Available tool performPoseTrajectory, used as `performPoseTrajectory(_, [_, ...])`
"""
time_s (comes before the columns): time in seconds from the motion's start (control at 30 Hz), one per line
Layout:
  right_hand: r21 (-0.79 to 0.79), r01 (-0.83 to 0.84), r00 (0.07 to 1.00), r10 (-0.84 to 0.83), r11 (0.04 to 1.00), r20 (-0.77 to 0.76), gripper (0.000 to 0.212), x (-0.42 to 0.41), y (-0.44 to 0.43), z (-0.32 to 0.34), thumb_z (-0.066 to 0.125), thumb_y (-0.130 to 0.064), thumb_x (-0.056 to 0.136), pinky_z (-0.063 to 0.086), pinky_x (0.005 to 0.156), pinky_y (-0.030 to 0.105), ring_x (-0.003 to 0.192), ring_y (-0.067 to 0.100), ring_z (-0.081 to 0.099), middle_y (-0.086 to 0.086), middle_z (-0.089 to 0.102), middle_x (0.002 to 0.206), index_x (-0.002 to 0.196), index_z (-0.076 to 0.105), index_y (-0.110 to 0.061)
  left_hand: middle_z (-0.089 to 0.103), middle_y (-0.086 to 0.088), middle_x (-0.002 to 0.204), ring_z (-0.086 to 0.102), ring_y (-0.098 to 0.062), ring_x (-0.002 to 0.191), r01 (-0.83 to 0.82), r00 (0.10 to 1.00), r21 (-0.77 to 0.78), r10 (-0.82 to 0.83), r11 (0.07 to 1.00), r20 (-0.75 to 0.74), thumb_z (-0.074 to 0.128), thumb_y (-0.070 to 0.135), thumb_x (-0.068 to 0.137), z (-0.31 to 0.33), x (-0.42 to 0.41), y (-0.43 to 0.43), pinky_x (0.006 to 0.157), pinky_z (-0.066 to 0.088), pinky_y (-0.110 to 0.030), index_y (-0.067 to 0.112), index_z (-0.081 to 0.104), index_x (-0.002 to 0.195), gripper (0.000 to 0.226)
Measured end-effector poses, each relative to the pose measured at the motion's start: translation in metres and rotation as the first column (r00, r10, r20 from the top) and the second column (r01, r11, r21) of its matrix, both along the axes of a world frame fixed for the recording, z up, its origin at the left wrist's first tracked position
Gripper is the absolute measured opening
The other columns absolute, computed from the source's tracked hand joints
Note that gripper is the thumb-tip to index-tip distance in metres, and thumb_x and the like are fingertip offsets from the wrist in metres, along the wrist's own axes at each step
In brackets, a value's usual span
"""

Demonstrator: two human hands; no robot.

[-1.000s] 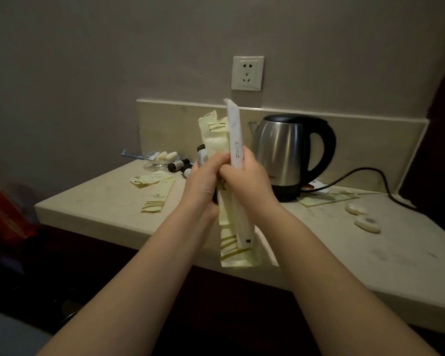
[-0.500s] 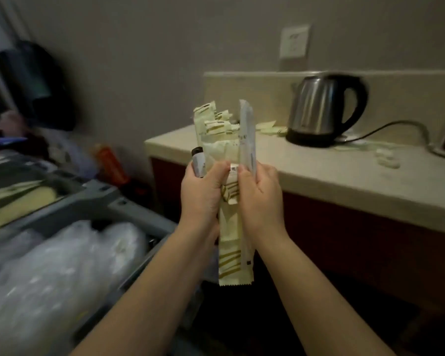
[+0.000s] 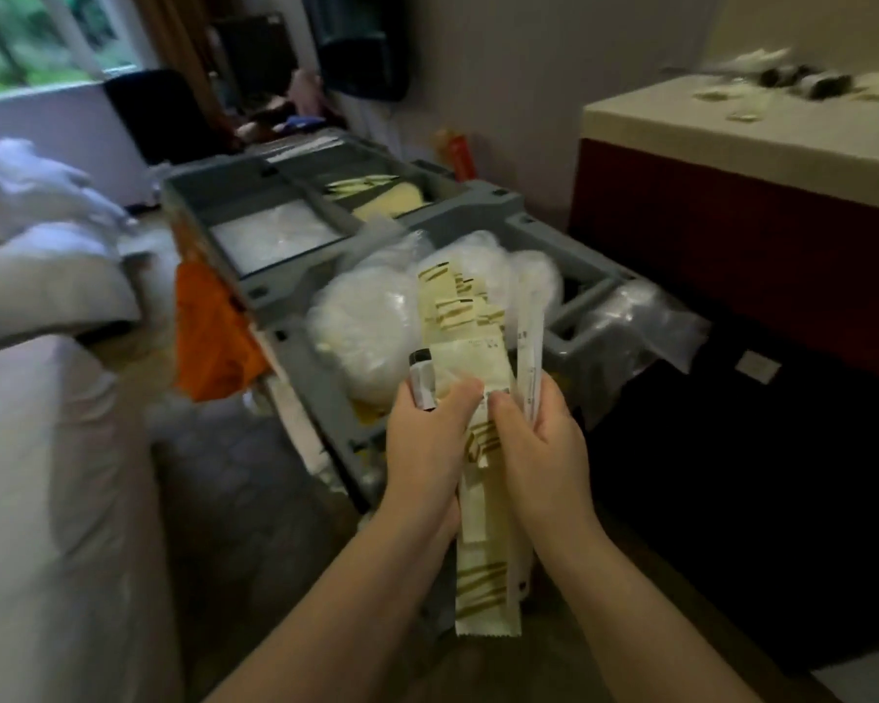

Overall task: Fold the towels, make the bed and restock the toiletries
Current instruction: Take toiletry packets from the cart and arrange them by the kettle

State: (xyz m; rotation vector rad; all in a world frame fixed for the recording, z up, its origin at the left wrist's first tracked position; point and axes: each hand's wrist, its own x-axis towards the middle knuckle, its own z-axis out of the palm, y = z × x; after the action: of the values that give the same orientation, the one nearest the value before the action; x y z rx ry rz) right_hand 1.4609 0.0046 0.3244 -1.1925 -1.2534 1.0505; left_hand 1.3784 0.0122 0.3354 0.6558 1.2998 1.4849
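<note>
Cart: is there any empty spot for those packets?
On the cart, the near bin is stuffed with plastic bags and the far bins are filled too. The counter is bare along its near edge, in front of the blurry clutter at the back.

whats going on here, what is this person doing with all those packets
A person stands at a grey housekeeping cart, holding a bundle of toiletries upright in both hands. The left hand grips the cream packets along with a small black-capped bottle. The right hand pinches a long white sachet against the bundle. Below, the cart holds clear plastic bags and more packets. A counter with blurred items stands to the right.
</note>
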Motion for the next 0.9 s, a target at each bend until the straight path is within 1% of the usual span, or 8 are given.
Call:
performPoseTrajectory(0.1, [-0.002,-0.093,0.996,0.093,0.996,-0.005,0.024,-0.087,0.001,0.002,0.047,-0.029,0.097,0.05,0.078,0.018,0.101,0.001,0.057,-0.009,0.054,0.117,0.12,0.048,-0.037,0.072,-0.004,0.099,0.071,-0.019,0.088,-0.104,0.995,0.025,0.104,0.994,-0.007,0.063,0.01,0.086,0.0,-0.086,-0.013,0.076,0.058,-0.04,0.023,0.06,0.11,0.027])
performPoseTrajectory(0.2, [-0.016,-0.212,0.977,0.213,0.977,0.013,0.027,-0.195,0.013,-0.001,0.046,-0.028,0.096,0.057,0.083,0.034,0.102,0.011,0.06,-0.003,0.055,0.118,0.122,0.054,-0.029,0.073,-0.004,0.1,0.071,-0.02,0.088,-0.25,0.967,0.036,0.251,0.968,-0.038,0.062,0.008,0.088,-0.006,-0.195,-0.023,0.076,0.058,-0.041,0.022,0.06,0.11,0.026])
performPoseTrajectory(0.3, [-0.034,-0.312,0.949,0.313,0.95,0.027,0.019,-0.302,0.027,-0.003,0.05,-0.026,0.095,0.058,0.079,0.039,0.095,0.012,0.064,-0.005,0.06,0.11,0.109,0.057,-0.037,0.073,-0.007,0.099,0.071,-0.026,0.089,-0.322,0.945,-0.008,0.321,0.947,-0.061,0.063,0.01,0.087,-0.012,-0.313,-0.032,0.08,0.057,-0.049,0.022,0.061,0.108,0.025])
performPoseTrajectory(0.4, [-0.061,-0.373,0.925,0.376,0.926,0.048,0.02,-0.382,0.043,-0.006,0.053,-0.023,0.094,0.058,0.079,0.041,0.092,0.012,0.066,-0.007,0.066,0.101,0.109,0.057,-0.036,0.073,-0.007,0.096,0.072,-0.023,0.08,-0.396,0.918,-0.037,0.395,0.917,-0.044,0.063,0.011,0.088,-0.019,-0.408,-0.036,0.064,0.06,-0.039,0.021,0.059,0.111,0.026])
performPoseTrajectory(0.5, [-0.09,-0.334,0.94,0.339,0.938,0.038,0.031,-0.427,0.071,-0.012,0.055,-0.021,0.094,0.057,0.078,0.036,0.093,0.01,0.064,-0.011,0.063,0.103,0.123,0.052,-0.03,0.073,-0.007,0.097,0.072,-0.019,0.076,-0.412,0.911,-0.064,0.412,0.909,-0.015,0.062,0.012,0.088,-0.026,-0.472,-0.015,0.054,0.057,-0.03,0.019,0.057,0.118,0.031])
performPoseTrajectory(0.63, [-0.138,-0.228,0.969,0.239,0.964,0.063,0.042,-0.459,0.135,-0.027,0.056,-0.022,0.094,0.043,0.061,0.015,0.087,-0.002,0.055,-0.022,0.053,0.099,0.132,0.043,-0.033,0.07,-0.013,0.106,0.071,-0.029,0.088,-0.318,0.943,-0.074,0.324,0.945,0.075,0.063,0.011,0.087,-0.04,-0.519,0.061,0.071,0.059,-0.044,0.019,0.055,0.119,0.034])
performPoseTrajectory(0.73, [-0.164,-0.123,0.988,0.137,0.979,0.078,0.044,-0.484,0.202,-0.042,0.058,-0.023,0.093,0.046,0.066,0.02,0.089,0.0,0.055,-0.022,0.052,0.099,0.131,0.041,-0.035,0.071,-0.01,0.105,0.07,-0.027,0.091,-0.224,0.966,-0.029,0.226,0.974,0.125,0.062,0.008,0.086,-0.045,-0.538,0.142,0.076,0.058,-0.044,0.019,0.057,0.117,0.033])
performPoseTrajectory(0.9, [-0.171,-0.082,0.996,0.085,0.982,0.01,0.044,-0.564,0.35,-0.03,0.058,-0.023,0.092,0.048,0.071,0.028,0.087,0.003,0.054,-0.015,0.051,0.104,0.131,0.04,-0.034,0.072,-0.01,0.102,0.07,-0.028,0.089,-0.235,0.965,-0.044,0.238,0.971,0.105,0.064,0.01,0.086,-0.031,-0.599,0.279,0.076,0.057,-0.049,0.019,0.059,0.114,0.029])
